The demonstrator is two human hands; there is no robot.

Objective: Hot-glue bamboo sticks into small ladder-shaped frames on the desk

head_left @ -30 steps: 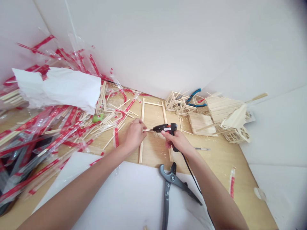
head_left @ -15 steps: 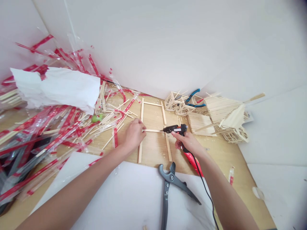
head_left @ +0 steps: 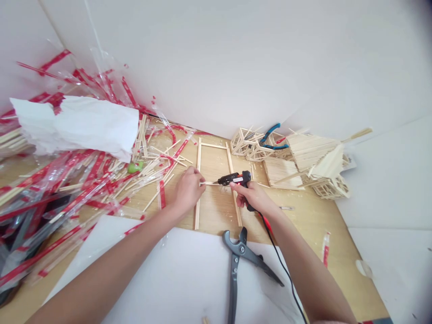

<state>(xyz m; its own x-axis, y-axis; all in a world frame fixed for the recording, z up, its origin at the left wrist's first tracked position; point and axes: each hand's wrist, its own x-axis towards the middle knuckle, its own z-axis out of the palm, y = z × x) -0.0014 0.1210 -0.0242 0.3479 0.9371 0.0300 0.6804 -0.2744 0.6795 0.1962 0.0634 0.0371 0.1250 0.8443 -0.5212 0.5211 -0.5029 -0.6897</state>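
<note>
My right hand (head_left: 251, 194) is wrapped round a black glue gun (head_left: 235, 179), its nozzle pointing left along a short wooden stick (head_left: 209, 183). The stick's left end is pinched in the fingers of my left hand (head_left: 191, 190). Both hands are over a long frame of paired sticks (head_left: 198, 202) lying flat on the wooden table (head_left: 216, 207). A black cord (head_left: 283, 265) trails from the gun beneath my right forearm. Part of a red object (head_left: 266, 222) shows below my right wrist.
Dark grey cutters (head_left: 241, 249) lie on white paper (head_left: 175, 274) in front. Red-and-clear wrappers and loose sticks (head_left: 151, 173) pile up at left, under torn white paper (head_left: 84, 126). Stick-built models (head_left: 313, 153) and blue-handled pliers (head_left: 272, 135) stand at back right by the wall.
My right hand has moved left with the glue gun, bringing the nozzle along the stick closer to my left hand. The left hand has stayed in about the same place.
</note>
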